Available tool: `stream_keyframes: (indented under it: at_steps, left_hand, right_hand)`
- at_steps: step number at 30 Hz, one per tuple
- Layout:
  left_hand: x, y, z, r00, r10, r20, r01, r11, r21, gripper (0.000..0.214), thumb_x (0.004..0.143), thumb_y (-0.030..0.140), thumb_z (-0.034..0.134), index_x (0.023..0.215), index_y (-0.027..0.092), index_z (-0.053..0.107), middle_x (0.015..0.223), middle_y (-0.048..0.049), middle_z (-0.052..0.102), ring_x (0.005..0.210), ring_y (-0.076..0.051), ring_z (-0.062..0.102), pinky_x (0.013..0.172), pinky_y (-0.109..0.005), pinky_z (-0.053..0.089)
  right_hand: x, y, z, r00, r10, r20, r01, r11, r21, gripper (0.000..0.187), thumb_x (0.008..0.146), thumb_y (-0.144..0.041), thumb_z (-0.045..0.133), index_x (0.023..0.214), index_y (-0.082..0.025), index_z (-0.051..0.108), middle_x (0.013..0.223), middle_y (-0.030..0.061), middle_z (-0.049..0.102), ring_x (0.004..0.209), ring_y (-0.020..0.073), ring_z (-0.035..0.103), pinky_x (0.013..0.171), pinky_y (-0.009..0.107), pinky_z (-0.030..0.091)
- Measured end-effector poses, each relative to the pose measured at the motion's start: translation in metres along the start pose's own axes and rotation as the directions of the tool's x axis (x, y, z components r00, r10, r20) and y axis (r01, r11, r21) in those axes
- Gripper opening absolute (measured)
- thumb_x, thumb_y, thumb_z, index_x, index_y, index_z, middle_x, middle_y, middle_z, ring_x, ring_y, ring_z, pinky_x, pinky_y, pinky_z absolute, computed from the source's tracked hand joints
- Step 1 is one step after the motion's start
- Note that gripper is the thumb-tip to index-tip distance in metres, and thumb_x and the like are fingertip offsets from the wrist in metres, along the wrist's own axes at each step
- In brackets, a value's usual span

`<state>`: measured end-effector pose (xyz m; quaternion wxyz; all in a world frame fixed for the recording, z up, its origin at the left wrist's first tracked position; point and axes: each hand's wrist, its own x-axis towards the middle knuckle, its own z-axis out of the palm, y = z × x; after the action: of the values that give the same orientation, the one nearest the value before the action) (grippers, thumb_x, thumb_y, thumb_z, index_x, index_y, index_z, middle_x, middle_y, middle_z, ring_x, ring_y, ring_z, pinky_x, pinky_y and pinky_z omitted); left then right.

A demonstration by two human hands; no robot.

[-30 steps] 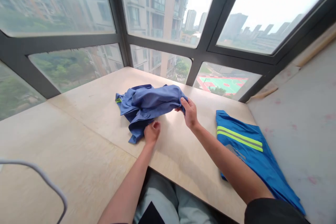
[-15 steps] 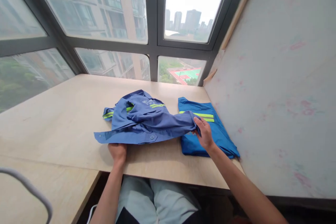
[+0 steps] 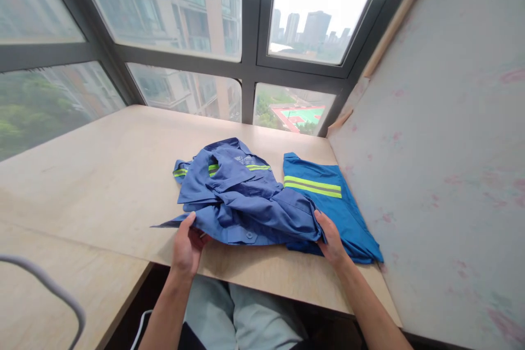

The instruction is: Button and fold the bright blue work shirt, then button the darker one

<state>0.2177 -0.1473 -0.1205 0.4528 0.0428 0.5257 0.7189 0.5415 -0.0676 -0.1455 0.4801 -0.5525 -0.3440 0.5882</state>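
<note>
A violet-blue jacket [image 3: 238,188] is laid out in loose folds at the middle of the counter [image 3: 82,158], with its near edge held in both hands. At the near left, cloth is pinched by the left hand [image 3: 188,246] in a narrow grip, the thumb laid on top and the fingers partly hidden beneath. At the near right corner, the edge is held by the right hand [image 3: 331,239] in a similarly narrow grip, the thumb over the cloth. Between the hands, a button [image 3: 249,235] is shown on the near edge. To the right, a folded bright-blue garment [image 3: 353,229], crossed by yellow-green stripes [image 3: 314,186], is set beside the wall [image 3: 443,147]; its near left part is covered from view by the jacket, and whether they are touching there cannot be told. At the near left, a curved grey cable [image 3: 45,281] is seen.
</note>
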Motion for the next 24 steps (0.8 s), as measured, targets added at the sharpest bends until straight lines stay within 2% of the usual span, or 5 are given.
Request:
stream_keyframes:
  at_steps: [6,12,15,19,24]
  left_hand:
    - [-0.023,-0.002,-0.043,0.989,-0.126,-0.072,0.145,0.891,0.431,0.030,0.065,0.042,0.076,0.056,0.018,0.059,0.046,0.0014,0.054,0.036,-0.009,0.040,0.032,-0.018,0.026]
    - [-0.054,0.028,-0.064,0.908,-0.414,-0.055,0.145,0.189,0.971,0.066,0.075,0.074,0.059,0.039,0.018,0.060,0.038,-0.0111,0.055,0.030,-0.016,0.045,0.035,-0.022,0.030]
    - [-0.067,0.057,-0.060,0.931,-0.352,0.093,0.010,0.279,0.960,0.052,0.072,0.068,0.065,0.048,0.022,0.065,0.041,-0.0063,0.058,0.038,-0.016,0.051,0.037,-0.021,0.034]
    - [-0.075,0.090,-0.043,0.803,-0.438,0.404,-0.104,0.565,0.819,0.046,0.067,0.068,0.069,0.073,0.023,0.076,0.056,-0.0075,0.068,0.033,-0.014,0.046,0.032,-0.020,0.026]
    - [-0.028,0.076,-0.005,0.926,0.100,0.364,-0.323,0.710,0.626,0.053,0.066,0.065,0.071,0.089,0.017,0.073,0.080,-0.0106,0.073,0.059,-0.020,0.064,0.048,-0.027,0.052]
  right_hand:
    - [-0.002,-0.008,0.002,0.997,-0.020,0.078,0.025,0.998,-0.059,0.057,0.058,-0.064,0.080,0.096,-0.021,0.074,0.099,0.0065,0.074,0.083,0.0223,0.069,0.071,0.032,0.059]
    - [-0.014,-0.013,-0.002,0.960,-0.193,0.202,0.259,0.885,-0.386,0.062,0.071,-0.062,0.073,0.118,-0.023,0.071,0.130,0.0084,0.065,0.127,0.0273,0.058,0.117,0.046,0.039]
    - [-0.023,-0.021,0.000,0.907,-0.273,0.319,0.412,0.731,-0.544,0.064,0.077,-0.057,0.070,0.132,-0.025,0.064,0.140,0.0077,0.058,0.135,0.0285,0.052,0.119,0.050,0.035]
    - [-0.039,-0.040,0.011,0.781,-0.384,0.493,0.625,0.491,-0.607,0.041,0.084,-0.049,0.065,0.119,-0.029,0.072,0.125,0.0075,0.068,0.119,0.0286,0.063,0.109,0.052,0.046]
    - [-0.057,-0.062,0.038,0.616,-0.553,0.561,0.781,0.338,-0.525,0.025,0.091,-0.040,0.059,0.107,-0.033,0.077,0.134,0.0045,0.063,0.123,0.0256,0.061,0.110,0.049,0.047]
